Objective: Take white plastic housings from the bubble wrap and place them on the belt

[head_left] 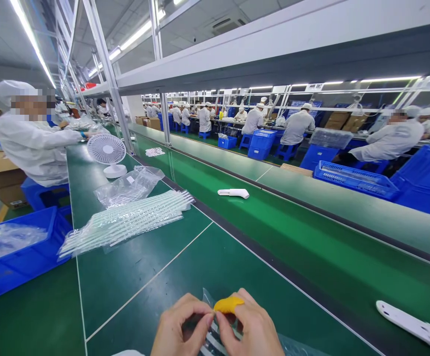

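Observation:
Both of my hands meet at the bottom middle of the head view, over the green work table [133, 277]. My left hand [180, 329] and my right hand [252, 329] pinch a clear plastic bag [215, 338] with a dark and white part inside. A yellow finger cot [229, 304] covers one fingertip of my right hand. A stack of long clear bags [126, 221] lies further back on the left.
A white part [233, 193] and another white part [415, 326] lie on the green conveyor belt [292, 237]. A small white fan [108, 154], loose bags [129, 185], and a blue bin [15, 252] are at left. A seated co-worker [33, 138] works beside it.

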The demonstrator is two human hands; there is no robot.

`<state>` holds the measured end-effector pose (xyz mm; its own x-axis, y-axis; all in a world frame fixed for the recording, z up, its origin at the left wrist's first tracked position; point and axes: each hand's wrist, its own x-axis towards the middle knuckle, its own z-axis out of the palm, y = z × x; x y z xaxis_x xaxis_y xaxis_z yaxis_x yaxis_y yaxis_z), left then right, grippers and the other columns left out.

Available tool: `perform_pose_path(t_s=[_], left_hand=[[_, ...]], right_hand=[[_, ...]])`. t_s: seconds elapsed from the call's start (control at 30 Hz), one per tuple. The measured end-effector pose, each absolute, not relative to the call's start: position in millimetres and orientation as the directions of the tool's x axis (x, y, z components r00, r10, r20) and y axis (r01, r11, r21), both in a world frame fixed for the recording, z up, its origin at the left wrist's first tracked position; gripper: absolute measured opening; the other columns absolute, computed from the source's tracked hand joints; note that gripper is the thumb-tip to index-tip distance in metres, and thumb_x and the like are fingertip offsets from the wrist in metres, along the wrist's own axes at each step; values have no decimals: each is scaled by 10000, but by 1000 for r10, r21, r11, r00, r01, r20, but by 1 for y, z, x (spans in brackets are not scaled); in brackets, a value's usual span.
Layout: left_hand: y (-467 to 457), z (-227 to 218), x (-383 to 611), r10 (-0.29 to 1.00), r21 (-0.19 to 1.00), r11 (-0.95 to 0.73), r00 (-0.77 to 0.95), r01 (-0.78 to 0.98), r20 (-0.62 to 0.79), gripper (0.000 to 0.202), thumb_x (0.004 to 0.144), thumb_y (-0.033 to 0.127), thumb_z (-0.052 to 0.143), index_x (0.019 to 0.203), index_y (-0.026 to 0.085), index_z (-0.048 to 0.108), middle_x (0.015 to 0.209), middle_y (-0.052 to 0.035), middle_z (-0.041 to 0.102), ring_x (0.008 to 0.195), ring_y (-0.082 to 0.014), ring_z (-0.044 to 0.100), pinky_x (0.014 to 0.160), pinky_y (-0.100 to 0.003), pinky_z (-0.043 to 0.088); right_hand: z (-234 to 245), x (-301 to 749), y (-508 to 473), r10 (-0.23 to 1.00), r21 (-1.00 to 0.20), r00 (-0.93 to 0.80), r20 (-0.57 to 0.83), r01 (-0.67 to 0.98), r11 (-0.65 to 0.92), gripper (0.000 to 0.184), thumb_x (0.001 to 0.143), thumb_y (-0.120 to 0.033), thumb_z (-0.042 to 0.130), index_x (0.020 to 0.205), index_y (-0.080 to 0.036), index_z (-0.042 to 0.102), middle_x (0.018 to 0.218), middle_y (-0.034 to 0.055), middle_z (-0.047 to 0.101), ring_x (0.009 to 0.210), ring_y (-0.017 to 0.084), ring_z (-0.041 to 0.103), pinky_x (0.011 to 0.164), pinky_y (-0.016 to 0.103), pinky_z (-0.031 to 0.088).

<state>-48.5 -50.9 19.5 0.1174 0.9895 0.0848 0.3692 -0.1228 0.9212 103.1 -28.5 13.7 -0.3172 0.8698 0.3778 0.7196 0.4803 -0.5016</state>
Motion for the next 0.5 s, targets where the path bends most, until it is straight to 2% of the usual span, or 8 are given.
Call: perform_pose_path(t_s=[0.1, 0.23, 0.37, 0.5], left_hand=[[-51, 21, -49, 993, 945, -99, 97, 311, 72, 201, 826, 298, 538, 757, 171, 677, 729, -47, 648, 668, -157, 608, 616, -199, 476], [-51, 25, -52, 994, 986, 100, 18, 132, -104, 217, 770, 367, 612, 686, 168, 619, 644, 4, 602, 613, -130, 576, 571, -175, 479], [-50, 26, -54, 956, 956, 293, 5, 3, -293, 325, 696, 496, 649, 703, 175, 598, 620, 10, 596, 609, -162, 583, 465, -209, 507], [-44, 23, -62, 945, 945, 324, -58, 38, -322, 353, 666, 517, 649, 712, 169, 616, 616, 11, 591, 600, -169, 582, 471, -248, 537]], right_hand=[[11, 104, -26, 934, -632, -229, 274, 689, 355, 219, 748, -217, 429, 595, -211, 587, 511, 9, 569, 492, 161, 544, 578, 279, 460], [16, 110, -18, 994, -848, -104, -17, 529, 41, 225, 682, -344, 430, 531, -203, 518, 494, 36, 595, 448, 159, 543, 452, 250, 410], [30, 122, -14, 974, -899, -103, -200, 414, -141, 233, 634, -407, 458, 515, -207, 480, 455, 26, 570, 447, 147, 516, 474, 248, 406], [30, 141, -17, 978, -919, 30, -205, 337, -203, 247, 627, -432, 511, 526, -207, 511, 398, 5, 535, 406, 151, 499, 462, 261, 414]])
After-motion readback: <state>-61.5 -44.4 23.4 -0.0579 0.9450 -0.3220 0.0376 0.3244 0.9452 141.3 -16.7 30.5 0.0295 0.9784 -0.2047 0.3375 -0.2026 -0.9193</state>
